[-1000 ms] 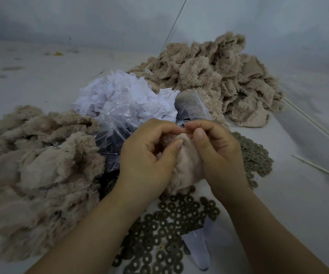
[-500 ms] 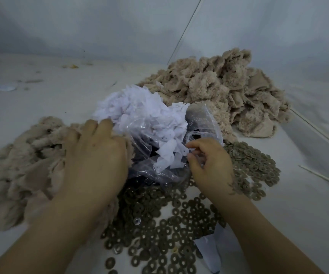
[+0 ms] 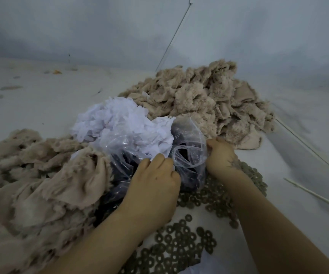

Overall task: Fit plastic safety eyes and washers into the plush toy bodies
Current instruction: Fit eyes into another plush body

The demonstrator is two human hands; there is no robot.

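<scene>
Two plush heaps (image 3: 209, 107) on bench, sorted status unclear; left hand (image 3: 153, 186) and right hand (image 3: 221, 157) both grasping plastic bag (image 3: 187, 155), no body held; washers (image 3: 181, 240) loose.

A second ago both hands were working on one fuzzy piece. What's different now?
That piece is out of the hands. The left hand went to the left pile, then came back to the clear bag and now rests at its opening. The right hand dropped to the bag's right edge, beside the washers. Whether it pinches anything is unclear. Both plush piles, white scraps and washers stayed put.
</scene>
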